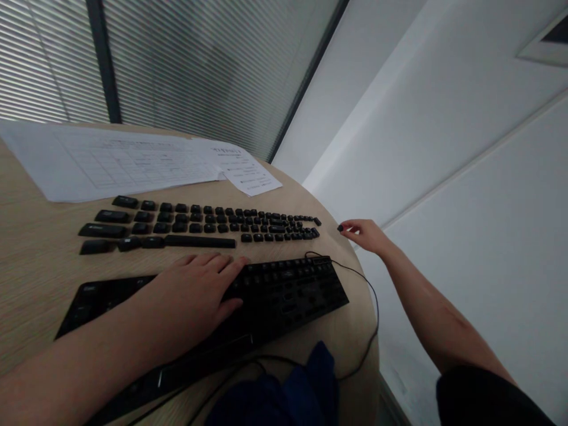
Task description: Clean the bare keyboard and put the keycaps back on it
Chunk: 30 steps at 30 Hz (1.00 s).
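Observation:
My left hand (pixel 199 293) lies spread over the black keyboard (pixel 284 296), palm down, its fingertips near the keyboard's far edge. Out at the table's right edge, my right hand (pixel 361 232) pinches a small black keycap (pixel 340 228) between thumb and fingers. Several loose black keycaps (pixel 180 226) are laid out in rows beyond the keyboard, with a long spacebar (pixel 199 241) in the nearest row. On the keyboard's right part, many positions show no caps. My left forearm hides much of its left part.
Printed sheets of paper (pixel 128 163) lie at the back of the round wooden table (pixel 26 254). A black cable (pixel 377 307) loops off the right side. Dark blue cloth (pixel 306 390) sits at the near edge. Window blinds and a white wall stand behind.

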### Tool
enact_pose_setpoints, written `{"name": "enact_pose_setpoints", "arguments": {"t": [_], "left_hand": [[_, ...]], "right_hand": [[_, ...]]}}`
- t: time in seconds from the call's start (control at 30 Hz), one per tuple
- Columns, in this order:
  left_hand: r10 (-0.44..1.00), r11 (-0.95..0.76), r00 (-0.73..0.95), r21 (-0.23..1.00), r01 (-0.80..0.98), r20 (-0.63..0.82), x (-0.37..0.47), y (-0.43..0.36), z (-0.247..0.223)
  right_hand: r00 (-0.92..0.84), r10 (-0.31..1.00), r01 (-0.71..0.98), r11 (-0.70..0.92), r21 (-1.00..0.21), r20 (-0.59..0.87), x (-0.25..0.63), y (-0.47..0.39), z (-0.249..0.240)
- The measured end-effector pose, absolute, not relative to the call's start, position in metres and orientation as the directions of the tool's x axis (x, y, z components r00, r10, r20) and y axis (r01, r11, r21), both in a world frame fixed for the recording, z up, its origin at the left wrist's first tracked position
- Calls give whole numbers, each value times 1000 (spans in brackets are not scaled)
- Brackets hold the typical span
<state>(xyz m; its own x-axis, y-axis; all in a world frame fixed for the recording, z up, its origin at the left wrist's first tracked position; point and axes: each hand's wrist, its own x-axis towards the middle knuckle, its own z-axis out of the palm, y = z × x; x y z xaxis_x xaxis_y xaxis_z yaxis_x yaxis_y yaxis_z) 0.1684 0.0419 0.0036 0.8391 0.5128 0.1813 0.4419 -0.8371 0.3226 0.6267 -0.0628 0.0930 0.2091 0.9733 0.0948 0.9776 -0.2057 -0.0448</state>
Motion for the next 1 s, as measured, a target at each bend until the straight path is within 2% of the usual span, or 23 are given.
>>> {"name": "enact_pose_setpoints", "arguments": {"t": [0.2, 0.63, 0.8, 1.0], "left_hand": [[500, -847, 843, 312, 430, 199, 169, 47, 1], [485, -863, 851, 268, 429, 201, 168, 48, 4], [480, -862, 858, 282, 421, 183, 168, 49, 6], [474, -862, 858, 303, 406, 200, 167, 50, 2]], "right_hand": [[21, 1000, 991, -22, -129, -10, 574, -122, 79], [55, 991, 993, -42, 109, -121, 555, -120, 69], [87, 985, 972, -52, 229, -145, 538, -122, 73], [127, 981, 951, -78, 299, -148, 528, -123, 70]]}}
